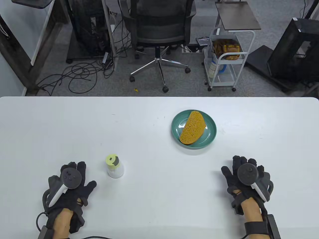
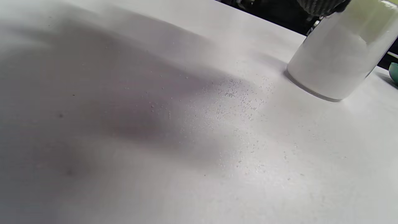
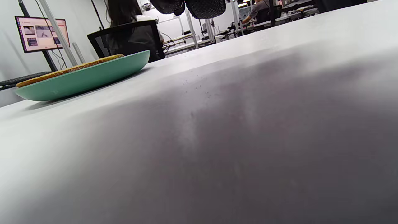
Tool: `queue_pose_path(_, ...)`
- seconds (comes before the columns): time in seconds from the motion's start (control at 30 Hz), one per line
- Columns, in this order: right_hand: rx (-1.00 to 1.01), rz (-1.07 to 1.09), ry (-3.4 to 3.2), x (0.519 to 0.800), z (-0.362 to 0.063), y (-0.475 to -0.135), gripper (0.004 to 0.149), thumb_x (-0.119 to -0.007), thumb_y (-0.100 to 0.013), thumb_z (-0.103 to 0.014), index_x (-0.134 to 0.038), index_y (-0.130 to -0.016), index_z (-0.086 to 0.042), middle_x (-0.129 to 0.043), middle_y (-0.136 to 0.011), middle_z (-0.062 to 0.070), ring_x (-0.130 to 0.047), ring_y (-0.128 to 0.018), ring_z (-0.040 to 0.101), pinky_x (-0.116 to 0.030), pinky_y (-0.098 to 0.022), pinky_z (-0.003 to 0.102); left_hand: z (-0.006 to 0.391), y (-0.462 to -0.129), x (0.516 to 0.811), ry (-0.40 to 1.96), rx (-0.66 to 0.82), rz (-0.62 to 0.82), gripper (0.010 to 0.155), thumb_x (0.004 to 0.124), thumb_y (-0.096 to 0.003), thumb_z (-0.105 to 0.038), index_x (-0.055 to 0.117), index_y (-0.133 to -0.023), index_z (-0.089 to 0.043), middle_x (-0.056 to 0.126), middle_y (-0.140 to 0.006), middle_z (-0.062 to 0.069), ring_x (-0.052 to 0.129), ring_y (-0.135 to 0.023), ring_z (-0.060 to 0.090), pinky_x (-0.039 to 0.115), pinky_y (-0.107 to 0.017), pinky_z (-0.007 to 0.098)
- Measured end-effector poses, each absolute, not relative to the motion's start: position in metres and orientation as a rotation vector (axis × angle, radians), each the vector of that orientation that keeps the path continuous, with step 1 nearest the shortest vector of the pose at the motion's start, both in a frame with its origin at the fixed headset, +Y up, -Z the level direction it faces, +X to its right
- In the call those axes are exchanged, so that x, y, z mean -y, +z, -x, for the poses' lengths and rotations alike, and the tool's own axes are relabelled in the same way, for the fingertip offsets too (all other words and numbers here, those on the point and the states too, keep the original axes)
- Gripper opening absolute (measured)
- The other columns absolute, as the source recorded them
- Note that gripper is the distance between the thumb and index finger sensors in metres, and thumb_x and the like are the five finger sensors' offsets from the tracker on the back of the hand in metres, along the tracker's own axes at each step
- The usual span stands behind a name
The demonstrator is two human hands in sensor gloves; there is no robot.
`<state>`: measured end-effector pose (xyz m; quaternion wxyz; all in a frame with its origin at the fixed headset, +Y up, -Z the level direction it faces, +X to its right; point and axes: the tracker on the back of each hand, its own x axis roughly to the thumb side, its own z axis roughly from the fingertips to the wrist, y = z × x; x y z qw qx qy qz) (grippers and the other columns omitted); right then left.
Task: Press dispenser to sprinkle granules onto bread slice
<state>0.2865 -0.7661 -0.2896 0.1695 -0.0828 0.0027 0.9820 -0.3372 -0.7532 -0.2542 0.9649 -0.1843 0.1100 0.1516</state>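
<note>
Green plate (image 1: 210, 124) — bread slice (image 1: 192, 127) aboard

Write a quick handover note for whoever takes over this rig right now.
Left hand: open, flat on the table, holding nothing.
Right hand: open, flat on the table, holding nothing.
Dispenser: upright, just right of the left hand, untouched.
Bread slice: on the green plate, far side, towards the right.
Done: nothing.
Left: pick up dispenser, carry over bread, press to sprinkle.
</note>
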Motion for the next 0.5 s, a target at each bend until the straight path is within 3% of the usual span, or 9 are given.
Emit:
queue_pose_path(0.23,-0.016,0.228,2.822,0.767,-0.284,-0.289,0.074,-0.062,-0.048,-0.060,-0.047,-0.104,-0.014,-0.046,-0.114,0.018,-0.021,-0.105,0.049,-0.008,-0.068,0.072,0.335,-0.252,0.752,0.306,-0.216,0.369,0.091,0.065,-0.0427,-0.065,-0.002,-0.101,-0.045,-0.009,-0.114,-0.005,-0.013,-0.111,0.024,-0.011,-0.069,0.063)
queue_pose_path(0.37,0.056,0.199,2.791,0.754,-0.280,-0.290,0.073,-0.066,-0.048,-0.058,-0.052,-0.102,-0.012,-0.054,-0.110,0.021,-0.029,-0.104,0.050,-0.009,-0.068,0.072,0.335,-0.251,0.751,0.316,-0.215,0.358,0.091,0.065,-0.0431,-0.065,-0.002,-0.101,-0.045,-0.009,-0.114,-0.004,-0.012,-0.111,0.024,-0.011,-0.069,0.063)
queue_pose_path(0.43,0.158,0.223,2.774,0.744,-0.275,-0.295,0.071,-0.071,-0.047,-0.055,-0.057,-0.100,-0.009,-0.063,-0.105,0.023,-0.043,-0.100,0.051,-0.019,-0.069,0.073,0.335,-0.250,0.751,0.323,-0.216,0.357,0.091,0.065,-0.0429,-0.065,-0.002,-0.101,-0.045,-0.009,-0.115,-0.005,-0.012,-0.111,0.024,-0.011,-0.069,0.063)
queue_pose_path(0.5,0.103,0.254,2.764,0.733,-0.263,-0.309,0.069,-0.076,-0.046,-0.050,-0.060,-0.098,-0.006,-0.072,-0.097,0.024,-0.060,-0.090,0.050,-0.038,-0.068,0.070,0.333,-0.251,0.751,0.329,-0.210,0.357,0.091,0.065,-0.0429,-0.065,-0.002,-0.102,-0.045,-0.008,-0.115,-0.004,-0.012,-0.111,0.024,-0.011,-0.069,0.063)
